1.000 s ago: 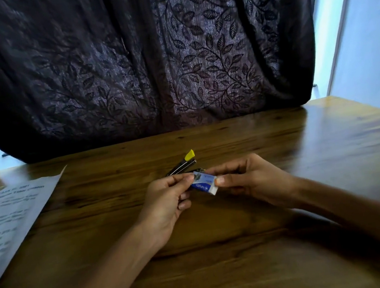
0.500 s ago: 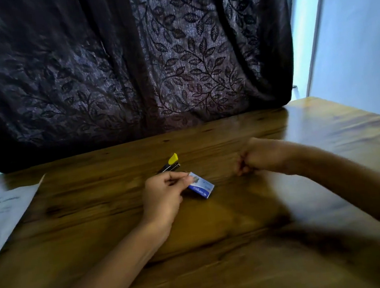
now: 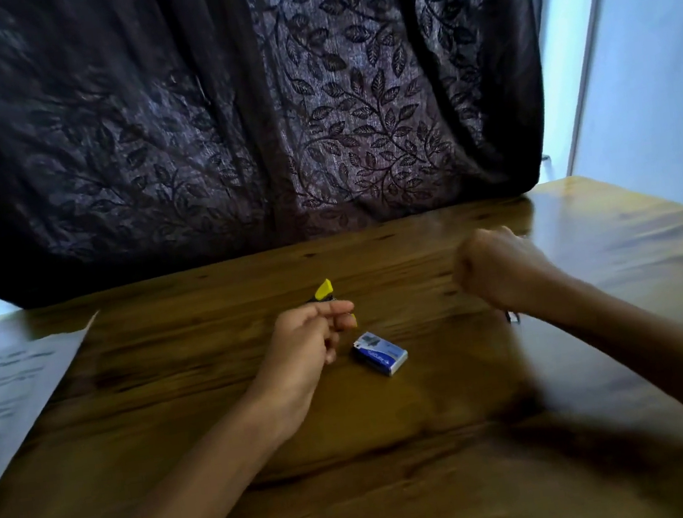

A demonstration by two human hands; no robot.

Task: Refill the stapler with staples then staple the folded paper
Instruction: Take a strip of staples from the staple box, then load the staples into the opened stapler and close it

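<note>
Resting near you on the wooden table (image 3: 405, 489), your 2 forearms reach in from the lower corners. Just past them lies the small blue and white staple box (image 3: 381, 358), flat on the wood with nothing touching it, just to the right of your left hand (image 3: 307, 346). That hand sits with its fingers curled inward, the thumb and forefinger pinched together at the tip; the yellow and black stapler (image 3: 324, 292) pokes out beyond those fingertips, its yellow end tilted upward, and a second sliver of yellow shows under the forefinger. You appear to be holding the stapler by its near end, though the grip itself is hidden behind your fingers. Your right hand (image 3: 501, 268) is further out and well apart from both box and stapler, blurred, its fingers balled into a loose fist; you cannot tell from this view whether anything is pinched inside it. A small dark object shows at the underside of that wrist, too blurred to name. Off to the left, the printed paper (image 3: 10, 398) lies flat on the table, partly cut by the frame edge and well away from both hands. Beyond the far edge of the table hangs a dark curtain (image 3: 311, 110) patterned with leaves, and a pale wall (image 3: 653, 65) stands to its right.
</note>
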